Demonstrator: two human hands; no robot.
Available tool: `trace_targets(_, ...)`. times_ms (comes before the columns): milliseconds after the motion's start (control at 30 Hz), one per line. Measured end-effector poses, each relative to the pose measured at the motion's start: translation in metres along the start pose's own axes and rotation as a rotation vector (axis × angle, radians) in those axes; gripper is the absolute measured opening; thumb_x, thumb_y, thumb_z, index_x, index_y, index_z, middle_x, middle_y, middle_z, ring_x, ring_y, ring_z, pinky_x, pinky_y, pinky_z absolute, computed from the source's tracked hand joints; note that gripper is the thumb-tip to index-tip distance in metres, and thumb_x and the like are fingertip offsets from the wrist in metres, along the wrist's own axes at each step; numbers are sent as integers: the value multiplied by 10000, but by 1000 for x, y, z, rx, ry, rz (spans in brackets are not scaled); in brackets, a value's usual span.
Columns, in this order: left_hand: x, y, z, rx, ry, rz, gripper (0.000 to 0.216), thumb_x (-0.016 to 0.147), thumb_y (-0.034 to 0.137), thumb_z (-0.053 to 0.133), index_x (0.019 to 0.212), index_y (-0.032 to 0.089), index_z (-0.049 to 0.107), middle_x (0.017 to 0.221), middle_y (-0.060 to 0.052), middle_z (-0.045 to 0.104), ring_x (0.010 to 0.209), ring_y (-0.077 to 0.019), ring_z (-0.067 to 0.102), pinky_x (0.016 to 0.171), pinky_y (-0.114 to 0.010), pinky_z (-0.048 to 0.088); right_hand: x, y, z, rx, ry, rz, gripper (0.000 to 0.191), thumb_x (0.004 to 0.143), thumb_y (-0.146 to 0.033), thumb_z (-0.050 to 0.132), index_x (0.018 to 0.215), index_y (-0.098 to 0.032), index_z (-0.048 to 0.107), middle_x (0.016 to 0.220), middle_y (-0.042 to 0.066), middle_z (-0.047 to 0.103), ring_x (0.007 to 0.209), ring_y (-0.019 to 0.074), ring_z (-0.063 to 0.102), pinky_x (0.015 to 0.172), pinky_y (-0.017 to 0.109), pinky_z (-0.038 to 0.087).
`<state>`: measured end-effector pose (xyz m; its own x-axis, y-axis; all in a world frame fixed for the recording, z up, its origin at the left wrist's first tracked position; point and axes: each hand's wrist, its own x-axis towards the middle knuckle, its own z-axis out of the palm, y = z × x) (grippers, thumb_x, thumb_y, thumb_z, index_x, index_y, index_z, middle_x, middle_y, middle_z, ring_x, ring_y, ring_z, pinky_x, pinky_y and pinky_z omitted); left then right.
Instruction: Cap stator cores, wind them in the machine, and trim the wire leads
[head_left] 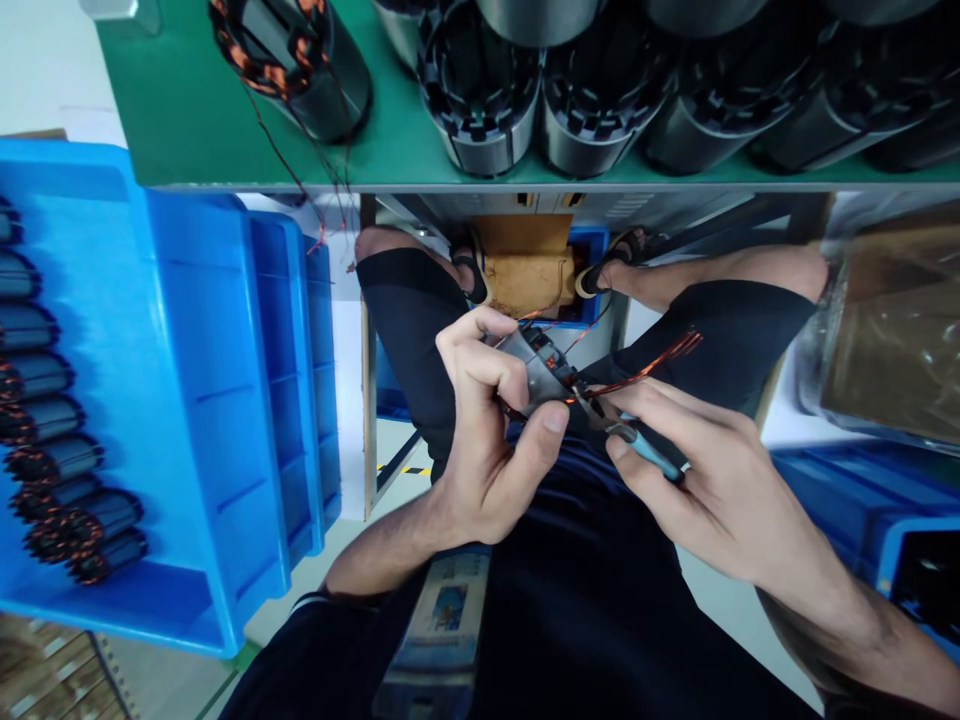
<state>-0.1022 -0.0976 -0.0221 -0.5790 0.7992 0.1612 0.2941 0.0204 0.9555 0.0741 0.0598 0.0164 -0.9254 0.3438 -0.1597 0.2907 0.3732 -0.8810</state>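
Observation:
My left hand (487,430) is closed around a small grey motor stator (536,372), held over my lap with thumb and fingers pinching it. Copper wires (645,368) stick out from the stator toward the right. My right hand (697,470) grips a small tool with a light-blue handle (649,455), its tip at the wires where they leave the stator. Both hands are close together, below the edge of the green table.
A green table (225,130) carries several dark stators (480,95) and one wound with copper (292,60). A blue tray (187,400) at the left holds a row of wound stators (52,460). A plastic-wrapped bundle (892,330) and blue bins (862,500) are on the right.

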Motion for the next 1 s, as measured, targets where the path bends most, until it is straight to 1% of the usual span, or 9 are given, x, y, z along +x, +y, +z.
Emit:
trace_targets(100,-2,0,0,6,10,-32,196,1143,331,668,1167,301,476,1290,-87,450,1481,-330,397,1132,-510,515,0,0,1,-17,0,-2,413,1134,-137,662,1499,-321,718,1126,34,790,1069,219,831,879,315,671)
trace_targets(200,-3,-5,0,51,14,29,199,1138,324,664,1168,303,468,1218,-73,471,1427,-323,454,1153,-528,500,1,2,2,-46,20,-16,337,1142,-144,654,1436,-276,749,1090,38,790,962,193,811,834,295,651)
trace_targets(333,-4,-15,1,98,16,90,223,1128,315,683,1177,304,465,1169,-59,486,1369,-302,521,1173,-507,486,9,11,8,-60,83,-52,180,1160,-249,737,1320,-228,819,1121,40,860,947,168,833,908,265,633)
trace_targets(433,-5,-30,5,121,37,37,172,1169,338,647,1178,309,478,1181,-61,480,1392,-292,514,1210,-507,467,24,31,16,-41,85,-47,205,1163,-364,778,1271,-210,860,1156,37,904,955,173,851,925,258,613)
trace_targets(533,-3,-62,14,152,103,-51,204,1210,429,615,1132,294,483,1201,-66,490,1346,-279,532,1179,-490,489,51,66,27,4,10,45,323,1184,-471,708,1142,-202,882,1024,17,887,818,160,769,826,281,553)
trace_targets(667,4,-131,25,232,142,-203,366,1212,627,553,1095,286,490,1185,-84,525,1235,-279,543,1144,-488,540,97,124,51,49,-134,182,568,1146,-628,647,830,-179,792,721,2,736,691,145,599,755,309,444)
trace_targets(800,3,-189,31,297,134,-279,284,1209,515,560,1073,283,469,1151,-94,522,1227,-297,541,1132,-502,560,133,170,76,123,-246,264,645,1097,-750,655,855,-176,826,567,-24,630,566,130,533,670,302,406)
trace_targets(900,1,-207,34,351,139,-296,183,1194,382,558,1082,282,453,1141,-91,522,1208,-293,546,1119,-501,571,149,189,84,206,-306,306,678,1062,-811,683,926,-168,847,539,-34,594,514,124,508,621,292,404)
trace_targets(1000,1,-204,36,403,144,-268,145,1184,333,552,1100,284,444,1143,-87,526,1199,-288,551,1120,-502,576,157,193,82,299,-306,312,682,1040,-841,708,879,-181,762,590,-18,618,510,118,517,588,281,423)
